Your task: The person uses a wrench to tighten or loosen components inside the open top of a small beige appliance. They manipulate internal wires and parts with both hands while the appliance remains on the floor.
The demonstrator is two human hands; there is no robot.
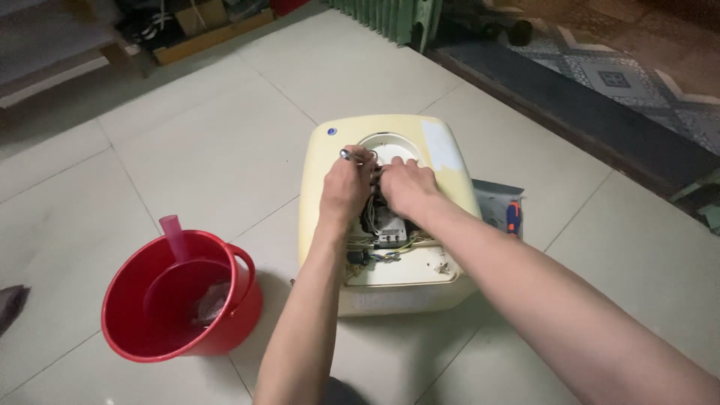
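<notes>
Yellowing cream water heater (322, 161), wiring (386, 244) exposed

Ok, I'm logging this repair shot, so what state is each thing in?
Water heater: lying on the tiled floor, cover off, wiring exposed.
Left hand: closed on a metal tool.
Right hand: fingers in among the wires.
Red bucket: upright, a pink scoop inside.
Screwdriver: lying beside the heater, untouched.
</notes>
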